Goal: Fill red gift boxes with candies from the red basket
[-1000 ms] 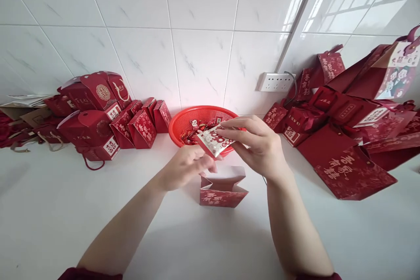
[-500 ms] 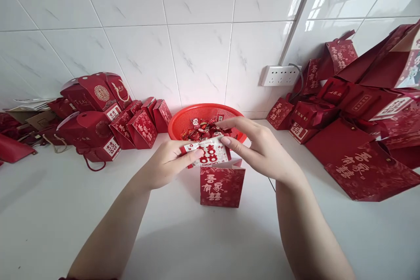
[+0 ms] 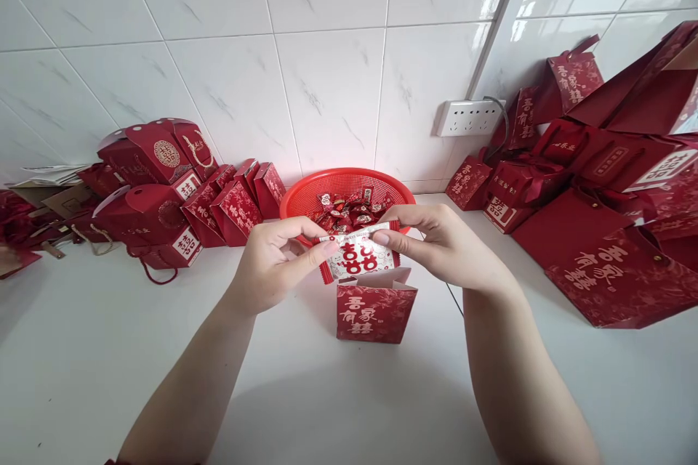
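Observation:
A white packet with red ends and red double-happiness print [image 3: 360, 253] is stretched between my hands. My left hand [image 3: 278, 258] pinches its left end between thumb and fingers. The right end is gripped by my right hand [image 3: 436, 243], thumb in front. Just below the packet stands a small red gift box [image 3: 376, 312], its top open toward me and partly covered by the packet. Behind my hands, a red plastic basket [image 3: 349, 176] holds many small wrapped sweets [image 3: 357, 212].
Red boxes with rope handles [image 3: 147, 152] and small folded red boxes [image 3: 234, 211] line the left wall side. A pile of red gift bags [image 3: 594, 261] covers the right. A power strip [image 3: 470, 118] sits by the wall, its cable running behind boxes. Something blurred moves at the far left edge.
My right fingers have come down from the packet's top to pinch its right end. The packet now shows more fully, slightly further right. The red item at the far left has shifted.

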`<move>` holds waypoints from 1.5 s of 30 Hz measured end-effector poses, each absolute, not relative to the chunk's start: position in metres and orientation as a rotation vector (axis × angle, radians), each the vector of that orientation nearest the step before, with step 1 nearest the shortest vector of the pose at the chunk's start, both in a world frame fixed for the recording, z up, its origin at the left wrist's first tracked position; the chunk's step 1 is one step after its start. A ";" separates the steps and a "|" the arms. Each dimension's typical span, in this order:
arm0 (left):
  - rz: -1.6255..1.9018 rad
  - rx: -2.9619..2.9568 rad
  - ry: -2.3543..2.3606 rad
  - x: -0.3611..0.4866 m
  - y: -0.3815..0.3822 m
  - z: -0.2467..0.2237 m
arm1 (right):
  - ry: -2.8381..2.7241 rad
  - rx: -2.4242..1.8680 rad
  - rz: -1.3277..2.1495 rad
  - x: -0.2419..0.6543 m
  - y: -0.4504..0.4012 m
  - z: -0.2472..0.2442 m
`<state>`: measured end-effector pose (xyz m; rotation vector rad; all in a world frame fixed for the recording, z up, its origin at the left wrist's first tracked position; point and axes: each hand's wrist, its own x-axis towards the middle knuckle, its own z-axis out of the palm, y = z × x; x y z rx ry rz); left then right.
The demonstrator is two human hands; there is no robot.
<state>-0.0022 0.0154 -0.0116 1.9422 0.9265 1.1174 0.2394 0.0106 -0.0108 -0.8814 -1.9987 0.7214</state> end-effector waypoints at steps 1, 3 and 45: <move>1.132 1.936 0.928 -0.002 0.016 -0.012 | -1.991 -0.890 0.730 0.239 0.011 -0.011; 1.139 1.909 0.929 -0.001 0.016 -0.012 | -1.971 -0.905 0.752 0.238 0.012 -0.012; 1.058 2.526 1.021 0.001 0.019 -0.020 | -1.938 -0.835 0.819 0.237 0.015 -0.017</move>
